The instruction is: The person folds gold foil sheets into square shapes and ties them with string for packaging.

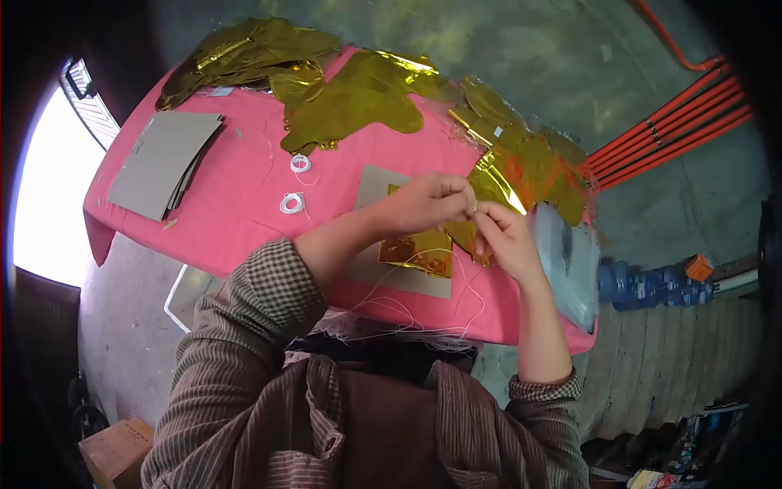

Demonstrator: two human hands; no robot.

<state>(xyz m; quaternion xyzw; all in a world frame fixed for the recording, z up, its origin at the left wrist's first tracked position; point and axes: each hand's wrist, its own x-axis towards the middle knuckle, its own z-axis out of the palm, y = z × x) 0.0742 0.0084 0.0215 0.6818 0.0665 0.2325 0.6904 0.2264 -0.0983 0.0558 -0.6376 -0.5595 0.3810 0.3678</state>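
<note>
My left hand [432, 202] and my right hand [507, 238] meet over the table, fingertips pinched close together on a thin white string [482, 306]. Loose loops of that string hang below the hands and trail to the table's near edge. Beneath my hands lies a grey cardboard sheet [433, 286] with a shiny gold foil piece [419, 249] on top, partly hidden by my left hand and forearm. Two small coils of white string, one upper [300, 164] and one lower [292, 204], rest left of my hands.
A pink cloth [236, 183] covers the table. Gold foil balloons lie in a pile [252, 57], a middle spread [358, 110] and a right heap [529, 155]. Cardboard sheets [163, 159] are stacked left; clear plastic bags [564, 265] lie right. Blue water bottles [652, 285] are beyond.
</note>
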